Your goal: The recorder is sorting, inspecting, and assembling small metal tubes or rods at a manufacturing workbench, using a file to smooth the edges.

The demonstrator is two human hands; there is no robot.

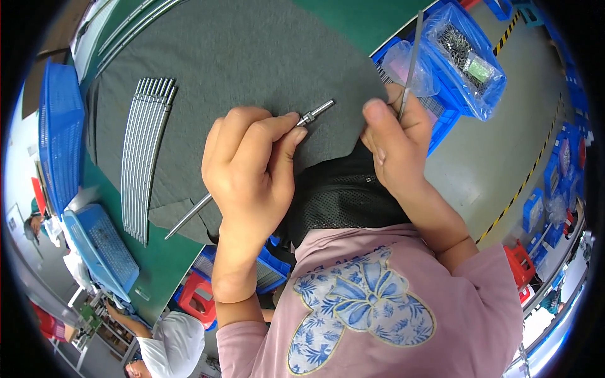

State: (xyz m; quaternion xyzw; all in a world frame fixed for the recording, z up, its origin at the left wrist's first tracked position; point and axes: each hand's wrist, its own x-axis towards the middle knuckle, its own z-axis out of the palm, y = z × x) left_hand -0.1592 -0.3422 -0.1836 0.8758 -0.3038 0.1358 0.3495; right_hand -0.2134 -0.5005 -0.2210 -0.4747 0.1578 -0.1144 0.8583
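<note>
My left hand (247, 167) is closed round a slim metal rod (189, 217), held over the grey cloth (252, 57). The rod slants from lower left to upper right, with a stepped, collared end jutting past my thumb and forefinger. My right hand (406, 142), at the cloth's right edge, grips a thin, flat metal strip (413, 60) between thumb and fingers. The strip points up and away, apart from the rod; its exact kind I cannot make out. On the left of the cloth, several similar metal rods (144, 157) lie side by side in a row.
At the upper right, a blue bin (495, 94) lined with clear plastic holds small metal parts. More long rods (135, 28) lie at the far left of the green table (343, 22). Blue baskets (62, 135) stand along the left side. A person in white (170, 343) is at the lower left.
</note>
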